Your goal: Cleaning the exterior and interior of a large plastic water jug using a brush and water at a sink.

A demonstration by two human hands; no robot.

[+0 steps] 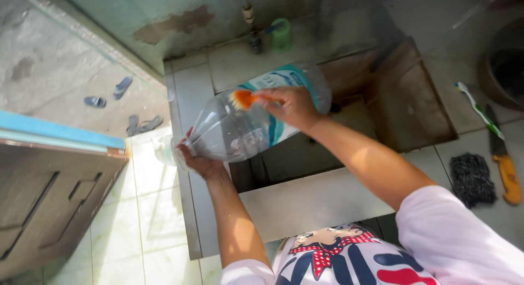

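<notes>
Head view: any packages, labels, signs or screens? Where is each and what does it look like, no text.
Large clear plastic bottle: held tilted over the sink, neck end in the left hand; transparent, ribbed.
Wrap-around label: on the bottle's upper body, under the right hand; white with teal and blue bands.
Small green plastic container: by the back wall; blurred, no label discernible.
No signs or screens.

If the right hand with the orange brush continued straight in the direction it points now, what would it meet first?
The right hand points left along the clear plastic bottle, which the small orange brush already touches. Beyond it, probably the grey tiled sink edge; depth is unclear.
</notes>
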